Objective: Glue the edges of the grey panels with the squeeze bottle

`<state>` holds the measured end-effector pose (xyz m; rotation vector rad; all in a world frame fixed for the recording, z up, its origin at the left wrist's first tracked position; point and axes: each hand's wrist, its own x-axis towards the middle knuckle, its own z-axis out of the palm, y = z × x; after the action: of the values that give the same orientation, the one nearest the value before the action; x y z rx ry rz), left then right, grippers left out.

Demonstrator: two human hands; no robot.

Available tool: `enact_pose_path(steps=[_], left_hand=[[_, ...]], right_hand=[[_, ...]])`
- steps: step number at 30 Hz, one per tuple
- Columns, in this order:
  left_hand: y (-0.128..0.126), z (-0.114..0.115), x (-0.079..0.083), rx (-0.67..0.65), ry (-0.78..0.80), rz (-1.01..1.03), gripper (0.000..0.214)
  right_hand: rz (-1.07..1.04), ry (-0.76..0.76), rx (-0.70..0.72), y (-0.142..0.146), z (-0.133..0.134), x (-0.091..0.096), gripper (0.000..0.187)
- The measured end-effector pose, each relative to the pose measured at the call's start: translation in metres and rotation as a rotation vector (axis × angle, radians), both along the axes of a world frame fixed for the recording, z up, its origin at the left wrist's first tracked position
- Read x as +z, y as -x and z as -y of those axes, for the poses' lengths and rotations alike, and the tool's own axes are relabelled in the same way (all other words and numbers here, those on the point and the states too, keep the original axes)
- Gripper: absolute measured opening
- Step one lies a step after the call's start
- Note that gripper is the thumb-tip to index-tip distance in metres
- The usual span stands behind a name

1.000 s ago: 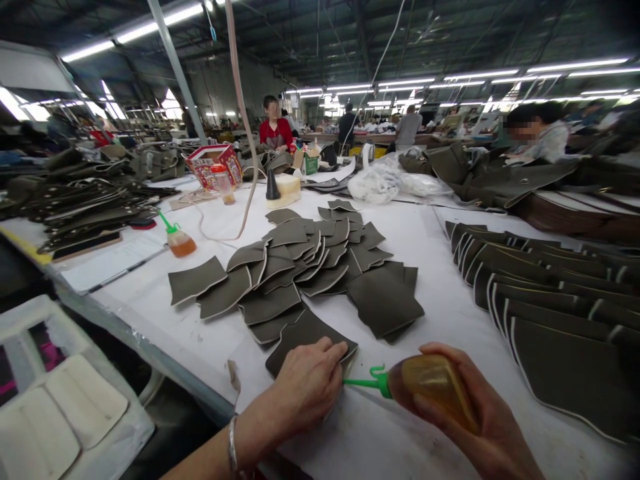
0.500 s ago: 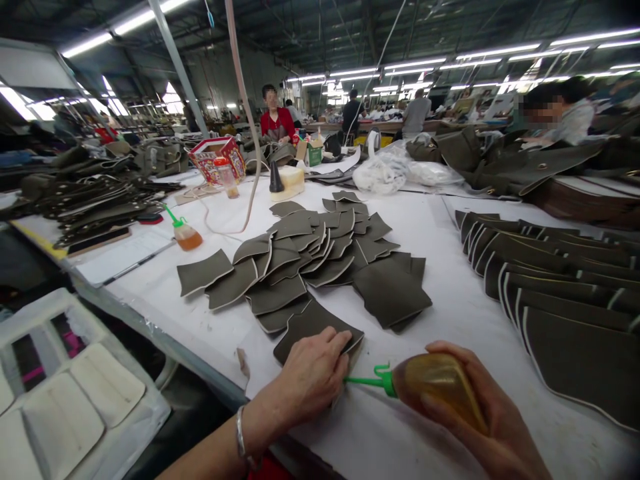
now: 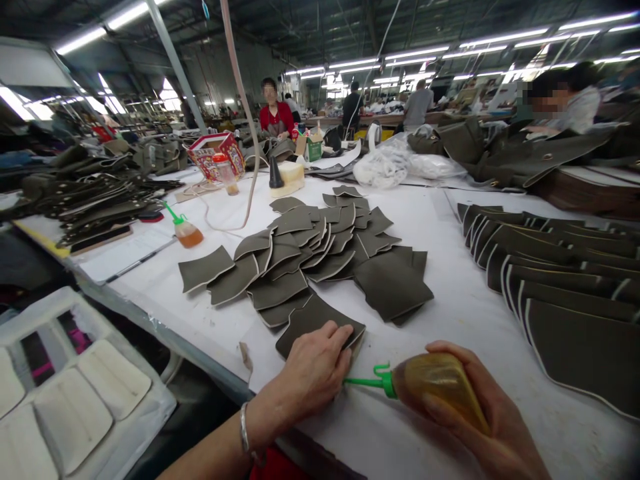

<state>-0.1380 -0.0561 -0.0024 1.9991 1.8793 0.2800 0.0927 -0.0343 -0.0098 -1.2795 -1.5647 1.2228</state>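
Observation:
My left hand (image 3: 313, 373) rests with curled fingers on the near edge of a dark olive leather piece (image 3: 313, 323) lying on the white table (image 3: 445, 320). My right hand (image 3: 480, 413) grips an amber glue bottle (image 3: 435, 390) lying sideways, its green nozzle (image 3: 367, 382) pointing left at the fingers of my left hand. Beyond that piece, several overlapping olive leather pieces (image 3: 310, 257) fan out across the table's middle.
Larger dark panels with pale edges (image 3: 560, 287) overlap at the right. A second glue bottle (image 3: 186, 233) stands at the left beside stacked dark parts (image 3: 95, 200). A hose (image 3: 240, 113) hangs over the table. White pads lie in a tray (image 3: 75, 407) at lower left. Other workers sit beyond.
Both hands keep their hold; the view has shifted slightly, and my left hand has crept a little up and right along the piece's edge.

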Motion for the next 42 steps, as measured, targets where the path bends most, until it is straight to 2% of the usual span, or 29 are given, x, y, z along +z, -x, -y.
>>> enact_pose_path(steps=[4,10,13,15,21,27,33,37,42], left_hand=[[-0.001,0.0,-0.002,0.011,-0.005,-0.007,0.037],[-0.001,-0.002,0.0,0.0,-0.003,-0.005,0.036],[-0.001,-0.002,-0.001,0.002,-0.004,-0.009,0.036],[0.0,-0.002,-0.001,0.001,-0.013,-0.013,0.036],[-0.001,-0.003,0.002,-0.006,0.019,-0.024,0.037],[0.0,-0.005,0.004,-0.012,0.028,-0.01,0.039],[0.001,-0.005,0.005,-0.014,0.022,0.016,0.04],[0.002,-0.006,0.004,-0.012,0.016,0.038,0.041],[0.003,-0.008,0.005,-0.014,0.031,0.051,0.042]], right_hand=[[-0.018,-0.014,0.072,-0.002,-0.001,-0.002,0.052],[0.063,-0.109,0.034,-0.014,-0.016,-0.007,0.046],[0.098,-0.176,0.137,-0.02,-0.017,-0.013,0.045],[0.085,-0.162,0.167,-0.021,-0.014,-0.014,0.047],[0.061,-0.138,0.012,-0.014,-0.011,-0.006,0.046],[0.028,-0.138,0.105,-0.013,-0.01,-0.01,0.047],[0.061,-0.143,0.016,-0.014,-0.019,-0.007,0.048],[0.039,-0.141,0.125,-0.014,-0.017,-0.007,0.047],[0.087,-0.167,0.001,-0.015,-0.028,-0.006,0.05]])
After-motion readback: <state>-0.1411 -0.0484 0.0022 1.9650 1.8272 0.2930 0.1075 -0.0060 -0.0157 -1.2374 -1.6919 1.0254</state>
